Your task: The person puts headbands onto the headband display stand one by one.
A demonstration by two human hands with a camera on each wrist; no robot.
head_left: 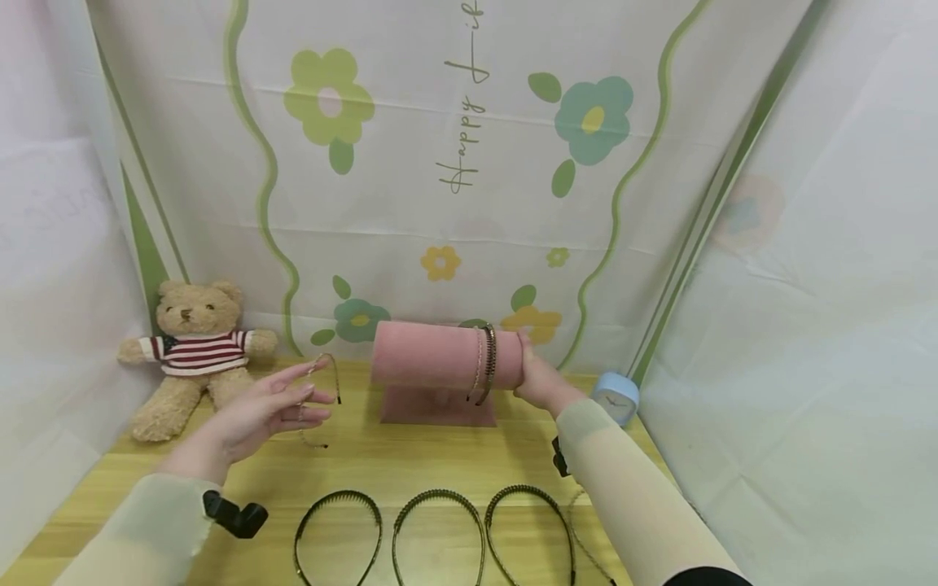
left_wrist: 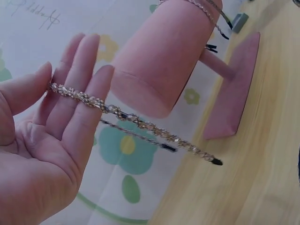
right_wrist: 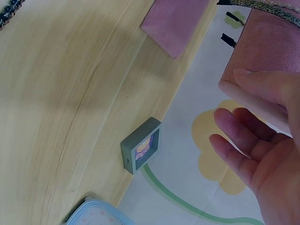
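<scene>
A beaded headband (left_wrist: 140,123) lies across the fingers of my left hand (head_left: 274,407), with the thumb against it; its black-tipped ends point toward the stand. To the right is a pink headband stand (head_left: 425,354), a padded roll on a flat base. Near the roll's right end hang two headbands (head_left: 487,366), one thin and light, one darker and thicker. My right hand (head_left: 544,381) grips that end of the roll. In the right wrist view the thumb (right_wrist: 262,84) rests on the roll while several fingers curl loosely below its edge.
Three dark headbands (head_left: 438,493) stand in a row at the table's front, with a thin beaded headband (head_left: 579,533) partly behind the right sleeve. A teddy bear (head_left: 198,358) sits at left. At right are a blue clock (head_left: 615,399) and a small green frame (right_wrist: 140,146).
</scene>
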